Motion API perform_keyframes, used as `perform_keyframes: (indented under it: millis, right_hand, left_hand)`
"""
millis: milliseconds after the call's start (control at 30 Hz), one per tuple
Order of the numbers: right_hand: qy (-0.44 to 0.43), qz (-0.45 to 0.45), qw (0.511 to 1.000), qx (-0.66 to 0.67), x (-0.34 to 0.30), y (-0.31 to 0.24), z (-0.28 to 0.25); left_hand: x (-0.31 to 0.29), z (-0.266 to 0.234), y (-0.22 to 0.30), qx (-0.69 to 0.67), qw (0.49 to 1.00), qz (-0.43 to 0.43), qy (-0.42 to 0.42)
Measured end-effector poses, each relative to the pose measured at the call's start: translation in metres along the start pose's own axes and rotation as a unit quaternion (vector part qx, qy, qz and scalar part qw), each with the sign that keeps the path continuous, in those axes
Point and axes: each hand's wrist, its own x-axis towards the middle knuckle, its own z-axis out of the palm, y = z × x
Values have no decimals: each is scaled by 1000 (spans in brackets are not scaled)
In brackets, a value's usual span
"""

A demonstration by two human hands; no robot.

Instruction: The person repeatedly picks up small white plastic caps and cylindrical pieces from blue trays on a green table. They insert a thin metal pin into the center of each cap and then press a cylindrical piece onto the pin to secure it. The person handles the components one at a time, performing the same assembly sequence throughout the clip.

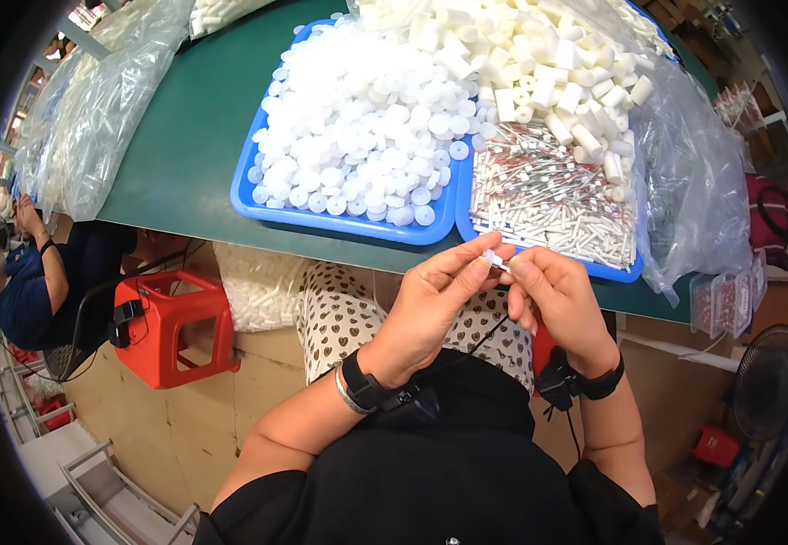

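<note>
My left hand (pixel 437 289) and my right hand (pixel 558 292) meet fingertip to fingertip just off the near edge of the green table, above my lap. Pinched between them is a small white plastic piece (pixel 495 261), partly hidden by the fingers; its exact kind is too small to make out. Just beyond my hands is a blue tray (pixel 600 270) of thin white sticks with reddish and silvery ends (pixel 539 195). Left of it, a second blue tray (pixel 247 186) bears a heap of translucent white discs (pixel 349 136), each with a small centre hole.
Cream foam cylinders (pixel 585 91) pile up behind the sticks, beside a clear plastic bag (pixel 689 163). More bags (pixel 108 109) lie on the left of the green table (pixel 176 136). A red stool (pixel 176 327) and another seated person (pixel 35 282) are at left; a black fan (pixel 771 381) stands right.
</note>
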Motion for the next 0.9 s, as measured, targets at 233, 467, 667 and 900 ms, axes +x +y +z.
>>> perform_keyframes:
  millis: [233,467,667,900]
  right_hand:
    - [88,-123,959,-238,0,-5,-8]
    - [293,-218,674,-642,25,-8,-123]
    - [267,-109,793,-537,24,-1,-143]
    - [206,-184,892,-359,-9,-20,-67]
  left_hand:
    - [2,3,5,83,996,28,29]
    - [1,-9,1,-25,999,-17,43]
    - [3,-7,-1,-1,999,-38,24]
    - [0,4,11,58,996,34,-64]
